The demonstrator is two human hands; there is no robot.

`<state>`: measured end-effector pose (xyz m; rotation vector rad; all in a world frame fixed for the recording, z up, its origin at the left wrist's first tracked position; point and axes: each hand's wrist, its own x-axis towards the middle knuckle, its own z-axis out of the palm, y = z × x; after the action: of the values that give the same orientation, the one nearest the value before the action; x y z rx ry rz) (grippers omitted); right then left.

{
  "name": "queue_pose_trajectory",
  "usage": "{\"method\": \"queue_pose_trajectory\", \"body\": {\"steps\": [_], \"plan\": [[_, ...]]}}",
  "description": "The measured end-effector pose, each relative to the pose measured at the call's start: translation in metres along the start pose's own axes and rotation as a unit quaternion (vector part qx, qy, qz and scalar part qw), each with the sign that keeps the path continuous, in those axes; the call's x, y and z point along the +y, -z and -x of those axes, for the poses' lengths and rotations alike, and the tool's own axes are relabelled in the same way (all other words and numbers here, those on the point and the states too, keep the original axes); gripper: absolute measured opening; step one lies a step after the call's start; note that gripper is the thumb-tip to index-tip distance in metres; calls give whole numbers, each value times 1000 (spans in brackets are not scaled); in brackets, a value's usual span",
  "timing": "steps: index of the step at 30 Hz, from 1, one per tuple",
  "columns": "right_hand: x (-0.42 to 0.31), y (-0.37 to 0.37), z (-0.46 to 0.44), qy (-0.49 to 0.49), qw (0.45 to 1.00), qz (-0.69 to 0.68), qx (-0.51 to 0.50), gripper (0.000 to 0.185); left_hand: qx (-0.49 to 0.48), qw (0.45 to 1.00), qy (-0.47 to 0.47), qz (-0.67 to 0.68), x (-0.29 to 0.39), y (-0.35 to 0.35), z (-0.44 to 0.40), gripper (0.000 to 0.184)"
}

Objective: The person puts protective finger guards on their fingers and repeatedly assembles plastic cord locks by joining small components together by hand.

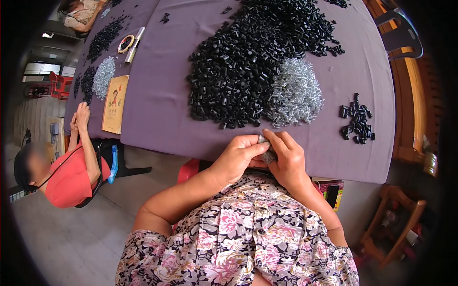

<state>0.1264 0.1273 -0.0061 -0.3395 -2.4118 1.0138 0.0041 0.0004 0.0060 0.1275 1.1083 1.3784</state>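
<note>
At the table's front edge, my left hand (pixel 237 156) and my right hand (pixel 289 156) meet with their fingers closed. Between them shows a small grey piece (pixel 270 156), like cloth or tape; its exact kind and anything else in the fingers are hidden. Just beyond my hands lies a big heap of small black plastic fittings (pixel 229 78). Against its right side rests a pile of small shiny, spring-like pieces (pixel 296 93). Farther right is a small separate group of black pieces (pixel 357 120).
A purple cloth covers the table (pixel 162 90). At left, a person in a red shirt (pixel 69 183) works beside a booklet (pixel 114 105), a tape roll (pixel 126 44) and smaller piles. A dark chair (pixel 403 40) stands at the right, a wooden chair (pixel 393 224) below it.
</note>
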Motion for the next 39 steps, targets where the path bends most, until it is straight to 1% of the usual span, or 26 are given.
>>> {"method": "queue_pose_trajectory", "body": {"steps": [2,5,9,12,20,23,26,29,32,35,39], "plan": [[1,0,0,-4,1000,-2,-5,56,-3,1000,-4,5,0,-2,-1,26],[2,1,0,-7,1000,-9,-10,54,-4,999,-23,-23,-1,-4,-1,26],[1,2,-1,-12,1000,-6,-16,53,6,1000,-12,-18,1,-5,0,24],[2,2,-2,-7,1000,-6,-21,55,12,1000,-8,-16,1,-6,-3,24],[2,0,0,-1,1000,-1,-17,62,28,997,-17,-64,-3,-8,-8,23],[4,0,0,1,1000,-5,-19,62,20,997,-28,-67,-3,-7,-8,24],[3,2,1,-9,1000,-18,-19,63,-2,1000,-6,-30,2,-7,-4,26],[2,4,3,-7,1000,-19,-20,64,-18,999,6,-45,4,-1,-2,29],[0,3,2,3,1000,-6,-20,64,-24,997,-9,-72,-1,4,-5,31],[1,3,3,12,1000,8,-23,65,-4,994,-24,-110,-3,2,-4,32],[4,2,5,13,1000,9,-27,64,-20,994,-24,-105,-1,3,-5,33]]}}
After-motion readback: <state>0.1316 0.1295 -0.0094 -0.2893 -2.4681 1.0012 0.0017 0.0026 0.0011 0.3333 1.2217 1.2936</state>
